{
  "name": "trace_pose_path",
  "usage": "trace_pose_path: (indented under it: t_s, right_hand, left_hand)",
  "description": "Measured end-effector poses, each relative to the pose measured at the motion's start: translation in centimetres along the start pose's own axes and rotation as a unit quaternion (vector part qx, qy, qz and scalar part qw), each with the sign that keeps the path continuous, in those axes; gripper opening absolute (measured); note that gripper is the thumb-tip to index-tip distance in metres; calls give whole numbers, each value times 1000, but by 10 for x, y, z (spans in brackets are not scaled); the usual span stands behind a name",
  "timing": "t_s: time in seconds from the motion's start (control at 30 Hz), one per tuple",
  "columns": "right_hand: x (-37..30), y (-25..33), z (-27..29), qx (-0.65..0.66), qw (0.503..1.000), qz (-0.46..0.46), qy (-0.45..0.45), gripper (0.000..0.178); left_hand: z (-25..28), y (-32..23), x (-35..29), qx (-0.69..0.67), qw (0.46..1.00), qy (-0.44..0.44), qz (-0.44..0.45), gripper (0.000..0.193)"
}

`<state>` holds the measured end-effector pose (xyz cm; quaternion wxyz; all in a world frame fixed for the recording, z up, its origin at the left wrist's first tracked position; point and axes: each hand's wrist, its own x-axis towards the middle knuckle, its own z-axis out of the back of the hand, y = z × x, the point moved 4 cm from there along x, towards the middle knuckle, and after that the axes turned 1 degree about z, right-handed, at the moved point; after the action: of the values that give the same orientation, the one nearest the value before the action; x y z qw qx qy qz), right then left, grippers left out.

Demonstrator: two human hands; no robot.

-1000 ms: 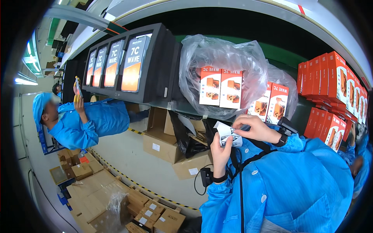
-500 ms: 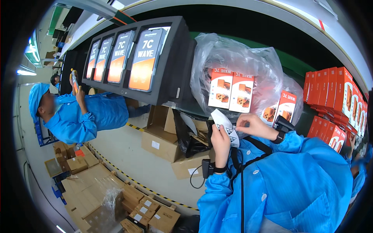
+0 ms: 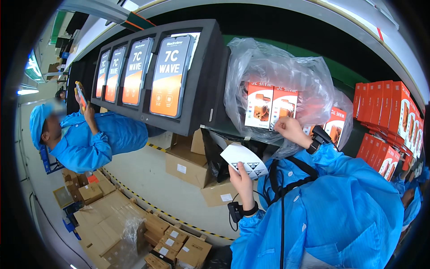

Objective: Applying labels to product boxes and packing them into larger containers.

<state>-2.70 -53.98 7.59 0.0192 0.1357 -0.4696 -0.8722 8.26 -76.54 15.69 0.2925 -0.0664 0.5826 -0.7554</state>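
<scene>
My left hand (image 3: 243,186) grips a white sheet of labels (image 3: 237,156) printed with black triangles, holding it tilted in front of my body. My right hand (image 3: 292,131) is at the lower edge of a white and orange box (image 3: 286,98), its fingers pinched together; whatever is between them is too small to make out. Another such box (image 3: 258,106) lies right beside it on the left. Both rest in a crumpled clear plastic bag (image 3: 277,56), whose film covers their far ends.
A black foam tray (image 3: 204,80) holds several smartphones (image 3: 168,76) at left. More boxes (image 3: 339,119) lie in plastic at right, beyond them stacked orange boxes (image 3: 394,107). A co-worker (image 3: 98,136) in blue stands left, holding a phone. Cartons (image 3: 186,166) sit on the floor below.
My right hand has left the label sheet and moved up to the right-hand box. My left hand has shifted left and lower with the sheet, which shows more of its face.
</scene>
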Motion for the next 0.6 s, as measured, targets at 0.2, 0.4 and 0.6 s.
trace_pose_path:
  t_s: [0.2,0.4,0.6]
  right_hand:
    - [1,-3,-4,2,1000,-27,9,13]
    - [2,0,-4,-13,1000,-14,-4,11]
    - [8,5,-5,-163,977,107,-89,28]
  left_hand:
    - [-11,-9,6,24,997,64,32,30]
    - [-15,-6,12,-1,996,81,37,31]
    - [-17,-19,14,2,998,56,-16,28]
